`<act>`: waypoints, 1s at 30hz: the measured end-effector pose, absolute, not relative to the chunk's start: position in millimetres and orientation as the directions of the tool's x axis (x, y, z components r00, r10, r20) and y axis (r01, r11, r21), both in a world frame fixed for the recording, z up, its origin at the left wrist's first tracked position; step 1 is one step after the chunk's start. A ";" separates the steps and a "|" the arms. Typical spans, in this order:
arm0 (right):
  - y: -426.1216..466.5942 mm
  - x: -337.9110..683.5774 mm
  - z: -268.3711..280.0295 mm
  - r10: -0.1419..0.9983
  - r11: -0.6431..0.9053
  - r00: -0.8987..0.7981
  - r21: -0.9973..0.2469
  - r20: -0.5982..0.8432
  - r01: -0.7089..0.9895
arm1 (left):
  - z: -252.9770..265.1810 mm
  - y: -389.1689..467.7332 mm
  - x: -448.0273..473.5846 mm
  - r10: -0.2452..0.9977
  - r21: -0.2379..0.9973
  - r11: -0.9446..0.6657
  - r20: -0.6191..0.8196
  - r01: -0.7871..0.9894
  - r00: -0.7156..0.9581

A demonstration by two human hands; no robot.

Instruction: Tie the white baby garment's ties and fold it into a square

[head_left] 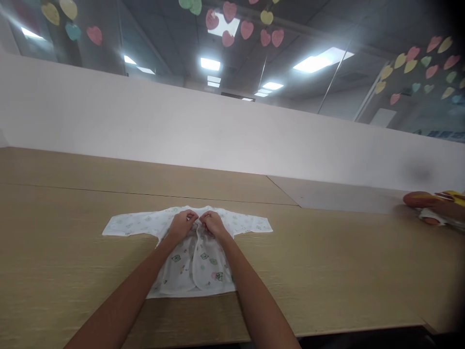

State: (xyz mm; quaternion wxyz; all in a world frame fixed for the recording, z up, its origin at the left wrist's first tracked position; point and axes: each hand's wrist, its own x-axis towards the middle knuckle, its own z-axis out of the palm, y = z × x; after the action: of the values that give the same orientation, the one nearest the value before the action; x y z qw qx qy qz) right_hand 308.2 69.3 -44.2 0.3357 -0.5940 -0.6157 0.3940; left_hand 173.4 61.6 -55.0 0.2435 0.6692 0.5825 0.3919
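A small white baby shirt with a printed pattern lies spread on the wooden table, its sleeves stretched out to both sides. The front opening runs down its middle, the edges overlapping toward the hem. At the neckline, my left hand pinches the fabric just left of the opening. My right hand pinches the other edge, close beside the left. The fingertips of both hands nearly meet; whether a fastener lies between them is too small to tell. My forearms cover parts of the shirt's sides.
The wooden table reaches to a low white wall with glass above it. Heart-shaped paper notes are stuck on the glass. An orange, yellow and white object sits at the far right, partly out of view.
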 end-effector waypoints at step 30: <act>48.6 326.4 -4.5 0.925 0.006 -0.292 -0.759 -0.243 0.651 | -42.6 51.5 163.1 0.949 0.965 -0.120 0.043 0.234 0.312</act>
State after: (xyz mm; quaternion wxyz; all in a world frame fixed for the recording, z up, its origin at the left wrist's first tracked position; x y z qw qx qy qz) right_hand 326.4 48.6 -4.5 0.1662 -0.5713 -0.6895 0.4130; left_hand 163.1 51.5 -42.6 0.4826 0.6503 0.4548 0.3706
